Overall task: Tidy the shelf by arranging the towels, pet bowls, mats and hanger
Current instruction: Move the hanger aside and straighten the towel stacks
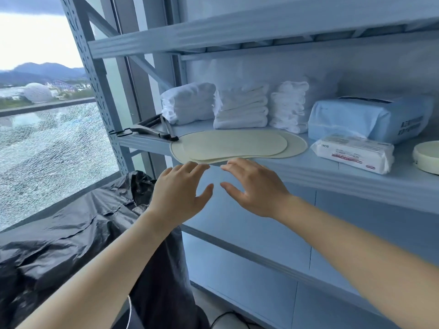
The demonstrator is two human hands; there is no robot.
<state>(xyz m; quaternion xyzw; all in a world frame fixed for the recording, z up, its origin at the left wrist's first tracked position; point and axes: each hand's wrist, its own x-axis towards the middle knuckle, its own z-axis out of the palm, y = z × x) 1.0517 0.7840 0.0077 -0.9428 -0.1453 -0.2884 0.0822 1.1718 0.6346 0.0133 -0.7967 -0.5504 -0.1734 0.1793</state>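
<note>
Two cream oval mats (237, 144) lie stacked on the shelf board (332, 172), their near edge hanging a little over the front. Behind them stand three piles of folded white towels (240, 110). A dark hanger (152, 131) lies at the shelf's left end, beside the leftmost towel pile. A cream round pet bowl (426, 157) shows at the far right edge. My left hand (178, 193) and my right hand (256, 188) hover just below the mats' front edge, fingers spread, holding nothing and touching nothing that I can see.
A light blue wrapped pack (370, 117) and a white wipes pack (354, 154) sit right of the mats. An upper shelf (237, 32) runs overhead. Black plastic sheeting (71, 233) covers something at lower left, beside a cracked window (47, 150).
</note>
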